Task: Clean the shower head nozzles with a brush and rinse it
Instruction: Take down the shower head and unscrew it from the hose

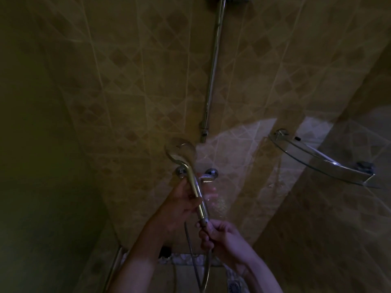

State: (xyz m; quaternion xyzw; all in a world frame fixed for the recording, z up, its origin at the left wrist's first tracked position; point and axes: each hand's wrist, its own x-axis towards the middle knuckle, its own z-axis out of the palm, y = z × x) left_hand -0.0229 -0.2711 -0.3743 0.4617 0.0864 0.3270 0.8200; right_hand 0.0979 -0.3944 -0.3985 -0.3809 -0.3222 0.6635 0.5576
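The shower head (180, 152) was held up in the middle of the scene, its round face turned toward the far tiled wall (131, 81) and its chrome handle slanting down toward the person. The left hand (182, 206) was wrapped around the handle's middle from the left side. The right hand (220, 235) pinched the base of the handle, where the hose (191, 250) joins, with its fingers curled round the joint. The hose dropped in a loop to the floor near the person.

By the look of it, the head was light, rigid and glossy, likely slick when wet, so the handle was the sound place to grip; the nozzle face should stay free for scrubbing. The hose would tug and twist a little, so holding at the joint seemed sensible. No brush was in sight, and the dim light hid whether water ran.

Just behind the head were the tap fittings (209, 174) on the wall, a riser rail (213, 66) above them, and a glass shelf (321, 159) to the right.
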